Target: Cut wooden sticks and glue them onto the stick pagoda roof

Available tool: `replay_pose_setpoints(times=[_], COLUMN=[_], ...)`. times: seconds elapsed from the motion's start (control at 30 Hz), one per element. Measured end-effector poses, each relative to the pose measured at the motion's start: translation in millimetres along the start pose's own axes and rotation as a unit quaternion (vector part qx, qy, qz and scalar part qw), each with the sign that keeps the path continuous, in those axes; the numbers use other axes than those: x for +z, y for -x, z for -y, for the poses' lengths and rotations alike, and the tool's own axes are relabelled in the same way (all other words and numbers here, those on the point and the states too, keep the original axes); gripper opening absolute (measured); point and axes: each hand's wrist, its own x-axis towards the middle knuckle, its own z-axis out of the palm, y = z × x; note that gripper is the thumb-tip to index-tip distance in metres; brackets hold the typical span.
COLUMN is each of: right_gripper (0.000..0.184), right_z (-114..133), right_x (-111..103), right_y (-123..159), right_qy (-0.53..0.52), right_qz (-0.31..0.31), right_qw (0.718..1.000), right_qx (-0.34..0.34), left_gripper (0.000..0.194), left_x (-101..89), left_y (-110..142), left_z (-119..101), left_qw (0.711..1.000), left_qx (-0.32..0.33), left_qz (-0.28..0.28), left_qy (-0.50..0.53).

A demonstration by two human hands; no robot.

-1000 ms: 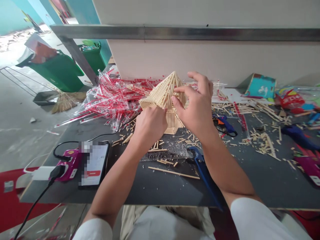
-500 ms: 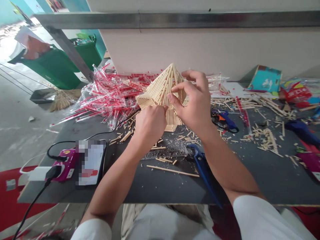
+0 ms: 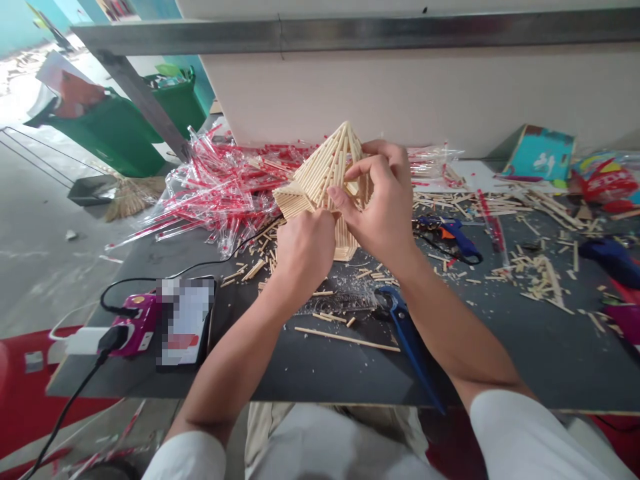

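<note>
A model house of thin wooden sticks (image 3: 327,167) stands on the dark table, with a pointed roof over a walled base. My left hand (image 3: 307,247) is closed at the front lower edge of the roof; its fingertips are mostly hidden. Against the right side of the roof, my right hand (image 3: 383,200) has its thumb on the front sticks and its other fingers curled around the gap in that side. Below the hands lie a clear ruler (image 3: 335,303), a loose stick (image 3: 345,339) and a blue-handled cutter (image 3: 410,347).
Red-and-clear plastic wrappers (image 3: 225,187) are heaped at the back left. A blue glue gun (image 3: 457,240) lies to the right among cut stick pieces (image 3: 540,277). A phone (image 3: 187,327) and a magenta power strip (image 3: 143,320) with cables occupy the left. A metal rail (image 3: 400,33) crosses behind.
My right hand has moved slightly left and inward against the roof, its thumb now lower on the front sticks. My left hand keeps its place at the roof edge. The camera view has shifted a little.
</note>
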Motion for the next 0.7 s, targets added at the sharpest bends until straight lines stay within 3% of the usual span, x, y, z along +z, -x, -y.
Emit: replay_pose_setpoints(times=[0.17,0.47,0.7], right_gripper=[0.032,0.032,0.027], right_z=[1.6,2.2,3.0], right_x=[3.5,2.4,4.2], right_y=[3.5,2.7,2.0], right_qy=[-0.018,-0.023,-0.016], right_qz=[0.004,0.007,-0.002], right_qw=[1.000,0.999,0.999], right_qx=[0.015,0.034,0.042], left_gripper=[0.030,0.036,0.028], left_x=[0.2,6.4,6.1], left_y=[1.8,1.4,5.0], left_z=[-1.2,-3.2,-1.1], left_qw=[0.996,0.993,0.994], left_qx=[0.035,0.035,0.048], left_qz=[-0.031,-0.057,-0.054], left_qy=[-0.071,-0.097,-0.083])
